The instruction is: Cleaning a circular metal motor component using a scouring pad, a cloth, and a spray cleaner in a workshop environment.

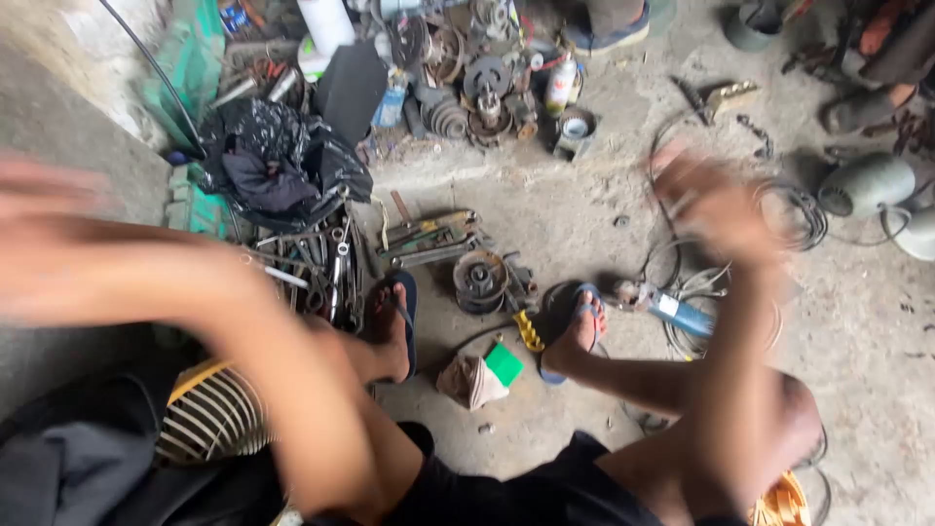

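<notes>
Both your hands are raised and smeared with motion blur: your left hand (44,205) sits at the frame's left edge, your right hand (716,200) over the wire coils (794,209). I can't tell whether either is open or closed, or holding anything. Bare concrete floor (565,209) lies between your two sandalled feet and the parts pile (477,88). One blue grinder (672,312) lies just beside your right foot (579,326); one pulley (480,281) sits between the feet.
</notes>
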